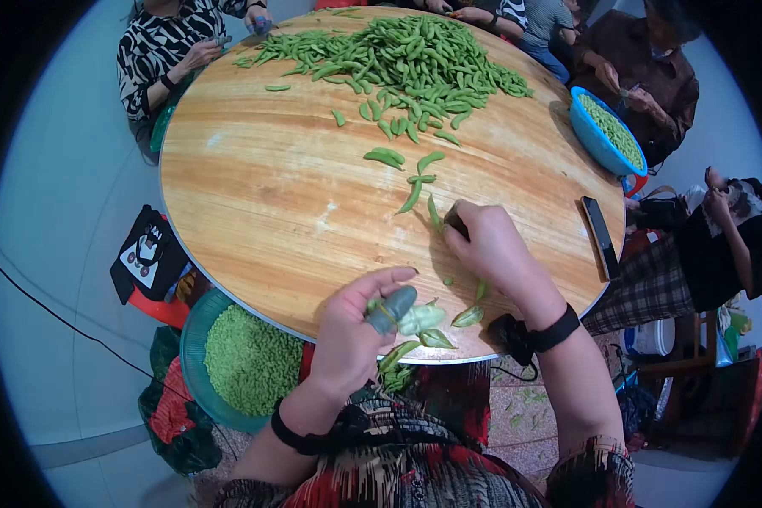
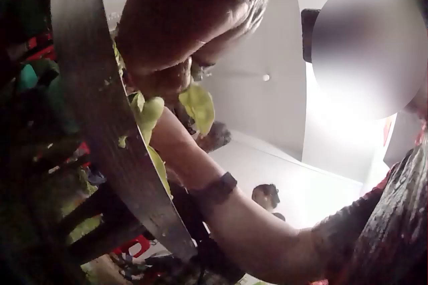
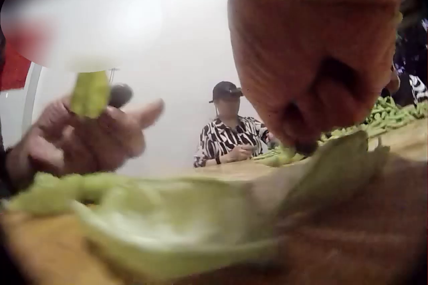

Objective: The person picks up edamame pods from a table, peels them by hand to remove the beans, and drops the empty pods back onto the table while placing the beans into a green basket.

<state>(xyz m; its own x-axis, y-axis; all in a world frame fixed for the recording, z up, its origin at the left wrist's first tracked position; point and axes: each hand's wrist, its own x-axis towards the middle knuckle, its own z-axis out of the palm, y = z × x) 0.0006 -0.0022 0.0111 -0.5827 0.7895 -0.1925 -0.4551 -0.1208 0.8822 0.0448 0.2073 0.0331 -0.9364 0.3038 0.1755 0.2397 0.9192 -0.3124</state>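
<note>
Near the table's front edge, my left hand (image 1: 343,334) holds a pale, split soybean pod (image 1: 422,318) beside its thumb, which wears a grey-green cover (image 1: 391,308). Its index finger stretches out above. The right wrist view shows a pod piece (image 3: 90,94) upright at that hand. My right hand (image 1: 495,245) reaches further over the table with curled fingers, a dark cover at the fingertips. Those fingertips pinch the near end of a green soybean pod (image 1: 433,210). Empty shells (image 1: 467,317) lie between the hands and close before the right wrist camera.
A large heap of pods (image 1: 415,63) covers the table's far side, with loose pods (image 1: 411,196) trailing nearer. A phone (image 1: 599,237) lies at the right edge. A blue basin (image 1: 580,127) and a teal basin (image 1: 196,381) hold shelled beans. Several people sit around the table.
</note>
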